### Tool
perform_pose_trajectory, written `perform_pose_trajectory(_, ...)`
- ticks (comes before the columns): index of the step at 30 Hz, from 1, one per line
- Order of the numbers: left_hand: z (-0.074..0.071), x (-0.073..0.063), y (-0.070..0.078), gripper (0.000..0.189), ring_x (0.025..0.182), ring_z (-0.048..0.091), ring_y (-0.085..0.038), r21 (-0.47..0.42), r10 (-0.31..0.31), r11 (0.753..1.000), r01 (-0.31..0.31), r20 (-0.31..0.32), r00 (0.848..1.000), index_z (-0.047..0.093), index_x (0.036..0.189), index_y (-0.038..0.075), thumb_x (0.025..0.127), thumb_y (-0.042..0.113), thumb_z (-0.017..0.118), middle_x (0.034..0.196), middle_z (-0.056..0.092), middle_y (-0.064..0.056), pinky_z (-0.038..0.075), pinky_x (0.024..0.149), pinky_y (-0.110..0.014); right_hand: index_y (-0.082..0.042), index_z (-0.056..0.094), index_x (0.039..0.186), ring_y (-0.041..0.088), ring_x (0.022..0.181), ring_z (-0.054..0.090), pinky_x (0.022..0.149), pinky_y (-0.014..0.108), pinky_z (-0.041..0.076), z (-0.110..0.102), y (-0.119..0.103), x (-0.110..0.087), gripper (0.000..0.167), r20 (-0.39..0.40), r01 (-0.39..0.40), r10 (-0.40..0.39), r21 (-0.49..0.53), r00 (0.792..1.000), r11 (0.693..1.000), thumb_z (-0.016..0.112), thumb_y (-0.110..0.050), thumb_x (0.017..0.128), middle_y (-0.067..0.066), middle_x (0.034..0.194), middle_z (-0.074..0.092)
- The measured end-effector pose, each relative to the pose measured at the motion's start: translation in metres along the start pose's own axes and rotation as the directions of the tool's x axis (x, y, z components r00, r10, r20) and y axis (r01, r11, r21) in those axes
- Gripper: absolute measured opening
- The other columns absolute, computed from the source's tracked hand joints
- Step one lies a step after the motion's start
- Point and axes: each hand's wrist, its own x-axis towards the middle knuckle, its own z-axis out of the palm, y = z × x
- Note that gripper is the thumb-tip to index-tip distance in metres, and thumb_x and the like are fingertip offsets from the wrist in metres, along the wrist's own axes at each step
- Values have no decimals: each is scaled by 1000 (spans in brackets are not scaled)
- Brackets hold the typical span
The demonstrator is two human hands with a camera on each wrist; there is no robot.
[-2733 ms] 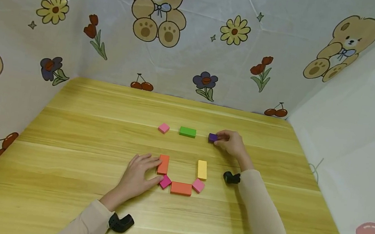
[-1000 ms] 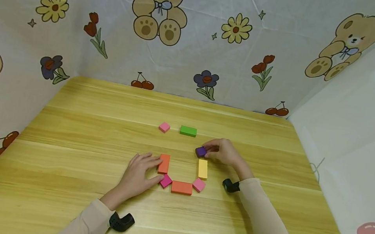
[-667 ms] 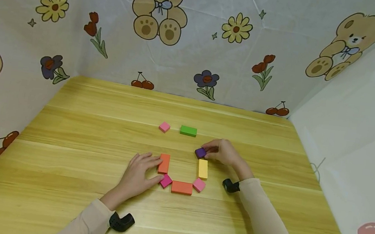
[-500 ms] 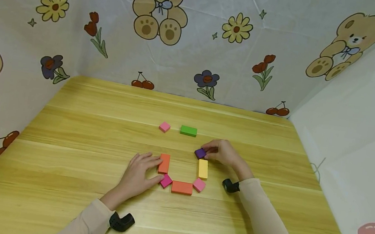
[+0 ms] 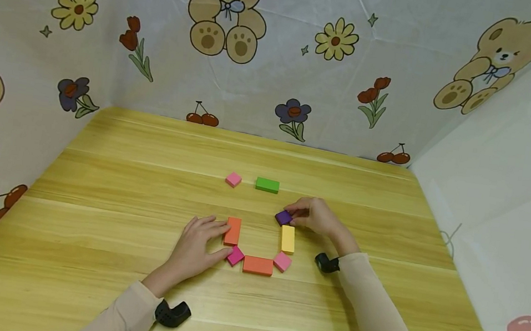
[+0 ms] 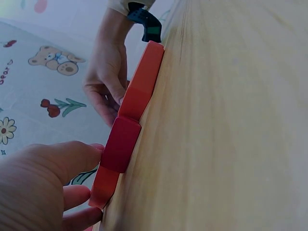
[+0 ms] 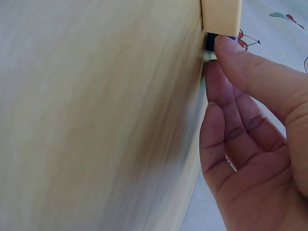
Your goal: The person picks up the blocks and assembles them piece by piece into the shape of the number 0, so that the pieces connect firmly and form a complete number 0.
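So the purple block [image 5: 283, 217] is the one in play: it sits just past the far end of the yellow block [image 5: 287, 239], turned corner-on to it, a bit right of midway between the counter's [image 5: 144, 172] left and right edges. Can't tell if those two actually touch. Your right grip [image 5: 315, 215] has it pinched between thumb and fingertips, from the right-edge side.

Looks to me like you're on the placing step, adding purple to that U. From yellow the U goes round through the pink block [image 5: 282, 261], the orange block [image 5: 258, 266] on the near-edge side, the magenta block [image 5: 235, 256] and the second orange block [image 5: 233, 231].

Your left grip [image 5: 191, 248] isn't grasping anything, just loose fingers against the second orange block and the magenta.

Next move, I'd say: settle purple by yellow, then ease thumb and fingers off without bumping either. Keep the left touch light too.

Over toward the far edge, the green block [image 5: 267, 185] and second pink block [image 5: 233, 179] sit apart, with nobody touching them.
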Motion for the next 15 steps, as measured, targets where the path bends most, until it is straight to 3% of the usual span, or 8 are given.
perform_pose_trajectory(15,0,0,0,53,131,49,-37,2,4,1000,-4,-2,1000,67,125,7,81,34,78,130,65,-10,22,114,-63,0,68,122,24,94,67,81,31,57,-1,-1,0,38,9,15,-15,-27,1000,1000,72,2,84,14,106,70)
